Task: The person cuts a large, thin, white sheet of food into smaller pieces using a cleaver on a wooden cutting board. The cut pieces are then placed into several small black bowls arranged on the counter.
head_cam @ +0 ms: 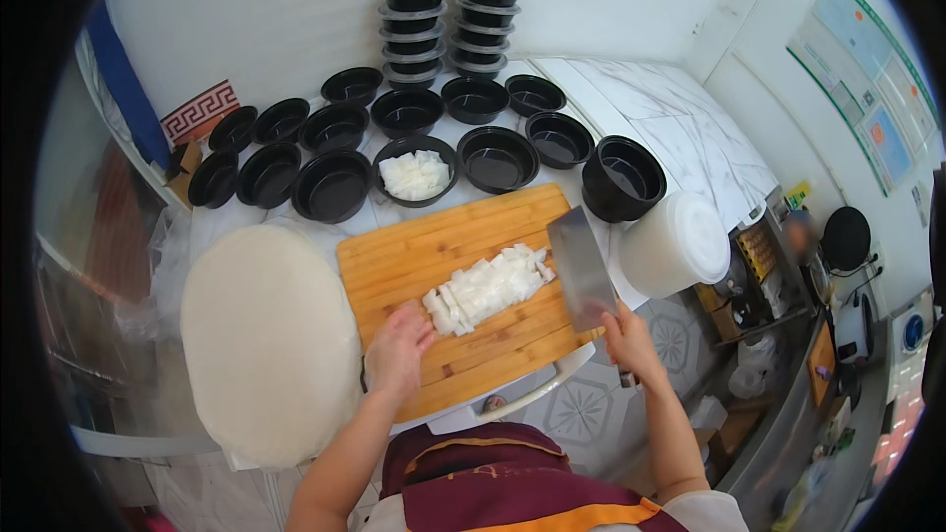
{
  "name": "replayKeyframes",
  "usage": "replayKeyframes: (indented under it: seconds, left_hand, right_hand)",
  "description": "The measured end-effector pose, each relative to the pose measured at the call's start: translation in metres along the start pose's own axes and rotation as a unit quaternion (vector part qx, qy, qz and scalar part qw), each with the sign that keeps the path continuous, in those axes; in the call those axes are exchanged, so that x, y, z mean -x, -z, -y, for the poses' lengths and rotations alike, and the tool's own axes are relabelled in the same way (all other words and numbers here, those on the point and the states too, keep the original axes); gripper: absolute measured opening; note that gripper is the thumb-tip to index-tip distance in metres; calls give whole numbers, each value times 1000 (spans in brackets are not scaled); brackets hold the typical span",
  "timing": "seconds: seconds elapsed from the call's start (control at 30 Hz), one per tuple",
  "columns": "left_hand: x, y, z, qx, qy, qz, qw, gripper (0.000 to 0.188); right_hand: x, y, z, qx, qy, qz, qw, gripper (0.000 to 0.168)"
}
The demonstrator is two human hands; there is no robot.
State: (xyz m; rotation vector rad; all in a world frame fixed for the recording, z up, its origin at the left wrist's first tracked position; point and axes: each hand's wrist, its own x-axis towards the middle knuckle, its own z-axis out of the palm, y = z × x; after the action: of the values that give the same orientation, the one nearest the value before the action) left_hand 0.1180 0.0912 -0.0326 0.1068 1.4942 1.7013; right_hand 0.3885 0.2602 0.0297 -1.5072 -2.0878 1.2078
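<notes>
A pile of chopped white food pieces, noodle-like or jelly-like, lies in a slanting row on a bamboo cutting board. My left hand is at the near left end of that row, fingers loosely curled, with nothing seen in them. At the board's right edge my right hand grips a cleaver by its handle. The wide blade is tilted to the right of the pile and apart from it. Beyond the board, one black plastic bowl contains similar white pieces.
Several bare black bowls stand in rows behind the board, with lidded stacks against the wall. To the left sits a large pale covered oval. A lidded white tub stands right of the board, near stacked black bowls.
</notes>
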Motion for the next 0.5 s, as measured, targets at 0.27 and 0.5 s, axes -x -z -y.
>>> replayKeyframes:
  seconds: [0.27,0.5]
  left_hand:
    - [-23,-45,-20,118,197,132,964,66]
    - [-64,-99,-7,345,264,259,863,65]
  right_hand:
    - [-37,4,-36,-109,-38,158,981,20]
    - [-49,3,-5,-130,5,253,959,20]
